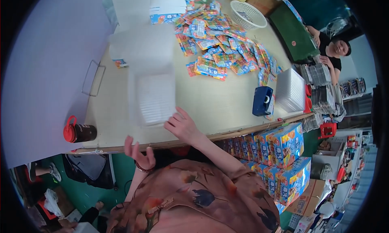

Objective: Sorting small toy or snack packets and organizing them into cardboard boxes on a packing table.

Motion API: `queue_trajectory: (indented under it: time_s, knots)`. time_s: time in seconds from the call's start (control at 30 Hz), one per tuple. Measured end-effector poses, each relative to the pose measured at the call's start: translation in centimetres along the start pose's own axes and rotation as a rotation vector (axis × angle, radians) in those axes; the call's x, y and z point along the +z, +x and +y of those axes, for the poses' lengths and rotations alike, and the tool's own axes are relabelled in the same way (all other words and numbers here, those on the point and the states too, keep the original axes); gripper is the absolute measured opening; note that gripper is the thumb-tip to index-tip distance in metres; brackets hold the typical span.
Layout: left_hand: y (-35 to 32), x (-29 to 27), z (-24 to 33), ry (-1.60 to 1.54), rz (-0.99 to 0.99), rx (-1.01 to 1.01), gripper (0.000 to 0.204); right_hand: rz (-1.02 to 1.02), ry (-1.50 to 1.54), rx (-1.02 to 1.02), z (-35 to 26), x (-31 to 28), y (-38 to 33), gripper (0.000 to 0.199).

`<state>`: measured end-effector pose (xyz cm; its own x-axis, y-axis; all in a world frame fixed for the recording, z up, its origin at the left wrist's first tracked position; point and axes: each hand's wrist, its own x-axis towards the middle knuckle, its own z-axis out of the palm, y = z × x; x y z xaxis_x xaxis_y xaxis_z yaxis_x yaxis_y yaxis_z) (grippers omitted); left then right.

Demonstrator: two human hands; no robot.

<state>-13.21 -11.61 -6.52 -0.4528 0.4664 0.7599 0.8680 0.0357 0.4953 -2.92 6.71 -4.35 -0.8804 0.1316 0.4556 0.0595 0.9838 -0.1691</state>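
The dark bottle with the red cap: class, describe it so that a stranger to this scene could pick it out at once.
Start at the pale worktable and follow its near edge to the left corner. There a dark bottle lies on its side, with its red cap and loop handle pointing left. It lies alone, well left of the left hand, and nothing else on the table is dark with a red cap.

Clear plastic tray stack lies flat on table.

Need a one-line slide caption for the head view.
Right hand touches blurred clear tray; left hand open beside table edge.
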Motion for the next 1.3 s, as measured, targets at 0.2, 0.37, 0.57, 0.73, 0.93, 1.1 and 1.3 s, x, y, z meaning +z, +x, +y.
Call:
queue_trajectory:
  time_s: [0.2, 0.37, 0.57, 0.73, 0.93, 1.1, 1.3]
  knots:
    - [3.4, 4.8, 4.7, -0.367, -0.135, 0.242, 0.041, 0.060, 0.093, -0.058, 0.4, 3.2, 3.5, 0.023]
    - [8.7, 9.5, 7.8, -0.569, 0.048, 0.072, 0.045, 0.207, 0.087, 0.037, 4.1, 1.5, 0.8, 0.039]
    - [18.0, 24.6, 6.3, -0.976, 0.060, -0.826, 0.058, 0.662, 0.043, 0.716, 19.5, -4.2, -0.9, 0.048]
    - [20.6, 40.4, -5.5, -0.768, 0.202, -1.231, 0.080, 0.495, -0.002, 0.842, 29.9, -3.9, 1.2, 0.054]
    - [24.0, 43.3, -9.7, -0.709, 0.139, -1.289, 0.094, 0.329, 0.044, 0.693, 38.2, -2.5, 6.4, 0.047]
    - [24.4, 42.8, -7.1, -0.635, -0.111, -1.278, 0.103, 0.105, -0.166, 0.673, 40.2, 1.3, 7.7, 0.049]
    - [23.5, 42.2, -7.7, -0.517, -0.130, -1.226, 0.101, 0.061, -0.226, 0.638, 37.9, 3.2, 8.2, 0.049]
